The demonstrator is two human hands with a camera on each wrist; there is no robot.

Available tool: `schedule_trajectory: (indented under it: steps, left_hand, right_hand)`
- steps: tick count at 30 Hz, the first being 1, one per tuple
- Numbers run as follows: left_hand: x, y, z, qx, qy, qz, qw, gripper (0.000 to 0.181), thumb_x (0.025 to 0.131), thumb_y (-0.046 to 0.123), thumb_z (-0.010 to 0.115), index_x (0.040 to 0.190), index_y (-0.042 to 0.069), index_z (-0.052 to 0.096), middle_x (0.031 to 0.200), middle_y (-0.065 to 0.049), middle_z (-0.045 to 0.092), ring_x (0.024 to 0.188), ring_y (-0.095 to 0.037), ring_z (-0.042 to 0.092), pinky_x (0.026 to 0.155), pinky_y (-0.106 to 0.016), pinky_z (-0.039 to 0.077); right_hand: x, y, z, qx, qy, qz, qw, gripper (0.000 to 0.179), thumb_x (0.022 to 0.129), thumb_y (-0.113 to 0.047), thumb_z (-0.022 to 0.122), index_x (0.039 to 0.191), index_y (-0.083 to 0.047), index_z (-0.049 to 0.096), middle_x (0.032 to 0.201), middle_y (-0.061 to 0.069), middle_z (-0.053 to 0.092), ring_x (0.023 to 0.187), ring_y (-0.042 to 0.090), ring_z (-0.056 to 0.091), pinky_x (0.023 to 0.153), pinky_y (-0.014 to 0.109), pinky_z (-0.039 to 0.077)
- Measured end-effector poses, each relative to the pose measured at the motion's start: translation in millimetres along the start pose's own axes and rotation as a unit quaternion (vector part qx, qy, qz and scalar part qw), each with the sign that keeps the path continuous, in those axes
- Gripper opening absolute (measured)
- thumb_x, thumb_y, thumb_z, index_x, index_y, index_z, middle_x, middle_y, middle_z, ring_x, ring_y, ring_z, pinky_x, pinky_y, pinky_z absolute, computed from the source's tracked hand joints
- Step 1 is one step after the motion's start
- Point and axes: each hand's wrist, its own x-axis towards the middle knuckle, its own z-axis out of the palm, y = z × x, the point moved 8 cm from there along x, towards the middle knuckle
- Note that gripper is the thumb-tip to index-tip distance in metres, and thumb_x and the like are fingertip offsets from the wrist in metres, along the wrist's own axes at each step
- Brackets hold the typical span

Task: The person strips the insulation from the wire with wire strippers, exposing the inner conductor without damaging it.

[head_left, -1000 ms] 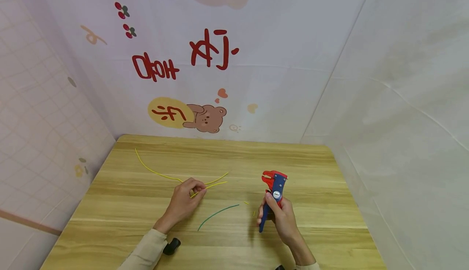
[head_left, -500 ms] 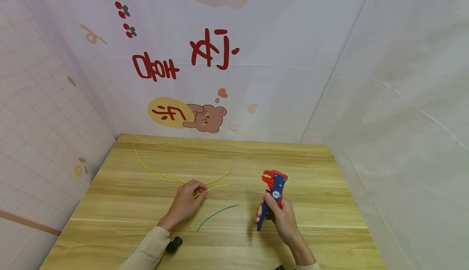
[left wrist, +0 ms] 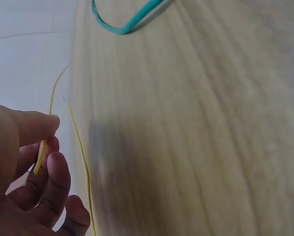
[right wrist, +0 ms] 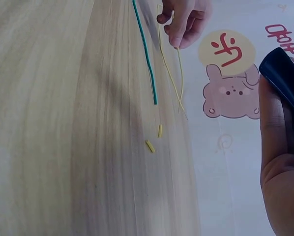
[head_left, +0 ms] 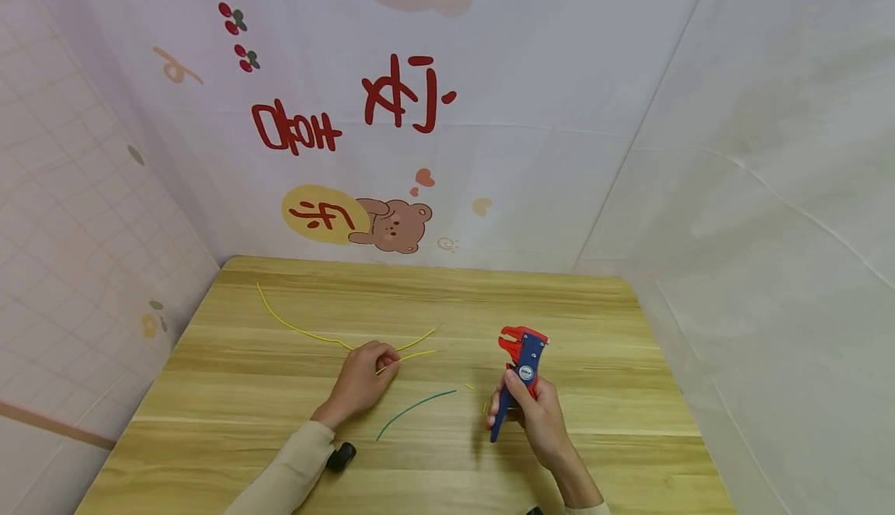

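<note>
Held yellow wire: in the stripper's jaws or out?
Out; the yellow wire, pinched by the left hand, ends short of the wire stripper.

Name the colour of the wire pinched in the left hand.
Yellow; the left wrist view shows the wire best, close up.

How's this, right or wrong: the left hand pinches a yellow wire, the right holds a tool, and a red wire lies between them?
One slip: what lies between them is a green wire, not red, as the head view shows. The left hand pinches a yellow wire, and the right hand holds the tool.
</note>
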Motion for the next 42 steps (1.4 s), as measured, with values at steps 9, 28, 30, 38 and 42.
schedule_trajectory:
  steps: [9,28,30,38,42]
  left_hand:
    - [9.3,-3.8,11.1,0.016,-0.016,-0.024,0.9995,0.007,0.099,0.007,0.086,0.095,0.012,0.082,0.086,0.004,0.072,0.078,-0.009,0.057,0.074,-0.025,0.046]
    - [18.5,-6.6,19.7,0.039,-0.009,-0.029,0.9988,0.012,0.097,0.005,0.086,0.090,0.013,0.081,0.084,0.002,0.073,0.077,-0.010,0.059,0.072,-0.027,0.048]
    - [18.7,-6.9,20.3,0.042,-0.010,-0.030,0.9986,0.012,0.096,0.005,0.087,0.090,0.013,0.081,0.084,0.002,0.073,0.079,-0.010,0.062,0.073,-0.027,0.050]
    - [19.8,-8.7,22.3,0.043,-0.019,-0.036,0.9982,0.011,0.096,0.005,0.088,0.090,0.013,0.081,0.086,0.000,0.074,0.080,-0.013,0.064,0.074,-0.029,0.051]
    - [19.4,-9.8,22.3,0.036,-0.024,-0.033,0.9985,0.009,0.095,0.007,0.088,0.093,0.011,0.081,0.087,0.000,0.074,0.081,-0.014,0.063,0.074,-0.030,0.050]
  right_hand:
    - [-0.5,2,0,-0.003,-0.005,0.009,0.9999,0.038,0.125,-0.026,0.043,0.110,0.002,0.064,0.084,0.001,0.078,0.073,0.016,0.081,0.073,0.045,0.071]
    - [-0.5,6,1,-0.014,-0.004,0.025,0.9996,0.034,0.124,-0.028,0.045,0.109,-0.006,0.066,0.084,0.000,0.077,0.073,0.016,0.081,0.073,0.043,0.071]
    - [-0.1,6,1,-0.014,-0.005,0.027,0.9995,0.034,0.124,-0.029,0.045,0.109,-0.006,0.065,0.084,0.000,0.077,0.073,0.016,0.081,0.073,0.042,0.071]
    - [0.5,5,2,-0.014,-0.009,0.028,0.9995,0.033,0.124,-0.028,0.045,0.109,-0.006,0.065,0.084,0.000,0.076,0.073,0.015,0.080,0.074,0.042,0.072]
    - [0.7,4,2,-0.013,-0.014,0.025,0.9995,0.033,0.125,-0.027,0.045,0.109,-0.005,0.064,0.084,0.001,0.076,0.073,0.016,0.081,0.074,0.043,0.072]
